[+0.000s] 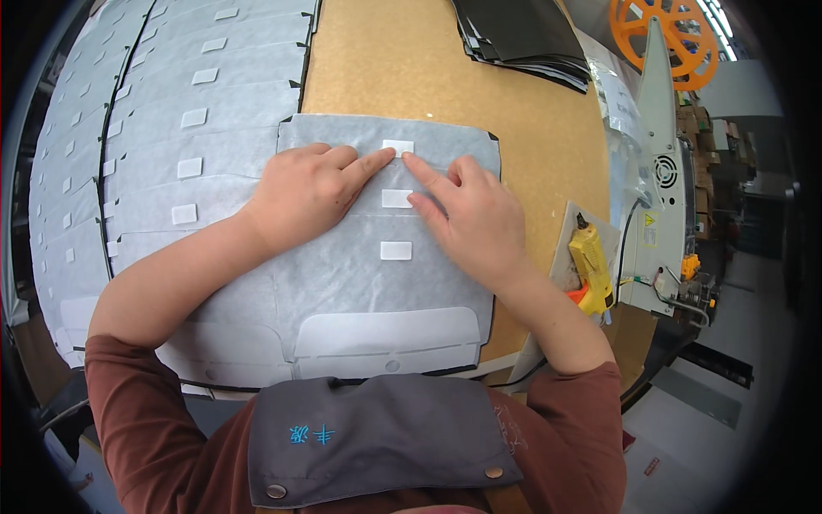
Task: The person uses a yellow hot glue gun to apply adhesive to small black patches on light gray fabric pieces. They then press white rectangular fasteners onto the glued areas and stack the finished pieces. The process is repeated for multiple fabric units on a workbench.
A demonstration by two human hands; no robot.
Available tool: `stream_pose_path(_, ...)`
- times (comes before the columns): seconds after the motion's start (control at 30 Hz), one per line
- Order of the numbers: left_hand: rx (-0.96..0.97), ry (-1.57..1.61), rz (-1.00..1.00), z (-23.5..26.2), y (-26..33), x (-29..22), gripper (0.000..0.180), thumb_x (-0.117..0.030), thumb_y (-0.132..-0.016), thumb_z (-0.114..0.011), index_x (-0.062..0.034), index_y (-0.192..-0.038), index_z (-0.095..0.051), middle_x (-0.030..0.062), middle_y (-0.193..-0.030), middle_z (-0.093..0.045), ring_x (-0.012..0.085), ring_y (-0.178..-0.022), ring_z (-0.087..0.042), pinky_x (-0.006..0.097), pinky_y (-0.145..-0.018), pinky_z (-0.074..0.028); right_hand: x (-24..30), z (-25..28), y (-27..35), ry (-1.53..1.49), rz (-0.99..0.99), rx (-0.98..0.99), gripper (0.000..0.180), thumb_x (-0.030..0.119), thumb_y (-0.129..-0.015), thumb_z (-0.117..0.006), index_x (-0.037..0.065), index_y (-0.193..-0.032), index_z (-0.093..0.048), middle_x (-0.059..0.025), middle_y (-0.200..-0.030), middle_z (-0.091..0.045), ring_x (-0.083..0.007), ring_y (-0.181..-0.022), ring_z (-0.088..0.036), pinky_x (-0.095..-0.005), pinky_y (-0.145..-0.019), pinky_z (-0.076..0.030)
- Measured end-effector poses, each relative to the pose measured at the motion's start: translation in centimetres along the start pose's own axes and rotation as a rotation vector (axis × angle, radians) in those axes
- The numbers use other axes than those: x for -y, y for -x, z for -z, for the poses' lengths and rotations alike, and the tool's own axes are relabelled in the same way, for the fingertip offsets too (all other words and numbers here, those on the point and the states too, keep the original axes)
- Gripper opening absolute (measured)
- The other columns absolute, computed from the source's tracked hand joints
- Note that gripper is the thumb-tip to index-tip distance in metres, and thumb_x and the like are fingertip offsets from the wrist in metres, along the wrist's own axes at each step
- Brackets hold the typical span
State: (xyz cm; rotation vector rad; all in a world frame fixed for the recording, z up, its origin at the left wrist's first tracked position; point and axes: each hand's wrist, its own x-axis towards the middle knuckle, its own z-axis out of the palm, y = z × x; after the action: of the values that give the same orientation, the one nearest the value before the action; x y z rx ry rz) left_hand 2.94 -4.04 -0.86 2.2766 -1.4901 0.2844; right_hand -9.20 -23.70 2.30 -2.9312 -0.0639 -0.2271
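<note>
Head: hands (310, 190) (481, 221) touch label (399, 146) (white).

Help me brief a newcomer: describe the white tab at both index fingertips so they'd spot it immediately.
On the brown table, find the rightmost grey sheet. The white tab tops its column of three, farthest from the person. Unlike the two below, it has index fingertips of the left hand and right hand at its lower edge.

The fingers (425, 176) partly cover the white label (398, 145) beneath them, and the top edge crops the black sheets (524, 32).
</note>
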Motion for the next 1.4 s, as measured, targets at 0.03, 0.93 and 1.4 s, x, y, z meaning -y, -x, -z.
stream_pose_path(0.03,0.002,0.007,0.000,0.0,0.0,-0.1,0.037,-0.014,-0.086,-0.067,-0.0194,-0.122,-0.066,-0.0005,-0.066,-0.054,0.0166,-0.059,-0.058,0.032,-0.050,-0.048,-0.1,0.0,0.0,-0.019,-0.013,0.005,0.042,0.036,-0.087,-0.067,0.026,-0.128,-0.063,-0.0037,-0.083,-0.049,-0.0194,-0.069,-0.054,-0.0351,-0.059,-0.047)
stream_pose_path(0.93,0.242,1.391,0.805,9.3,6.5,-1.9,0.048,-0.007,-0.093,-0.033,-0.0009,-0.139,-0.049,-0.0018,-0.068,-0.046,0.0089,-0.063,-0.052,0.023,-0.060,-0.043,0.3,-5.7,-12.5,0.264,0.368,-0.532,0.044,0.044,-0.086,-0.064,0.017,-0.120,-0.058,-0.0003,-0.091,-0.054,-0.0169,-0.078,-0.052,-0.0340,-0.064,-0.037)
stream_pose_path(1.4,0.158,1.397,1.089,9.7,10.9,-4.6,0.021,-0.010,-0.093,-0.048,-0.0035,-0.105,-0.064,-0.0053,-0.078,-0.053,0.0003,-0.054,-0.030,0.018,-0.047,-0.021,6.5,-2.2,-4.6,-0.016,0.466,-0.461,0.033,0.032,-0.083,-0.069,0.016,-0.110,-0.059,-0.0004,-0.092,-0.053,-0.0190,-0.078,-0.052,-0.0355,-0.068,-0.038)
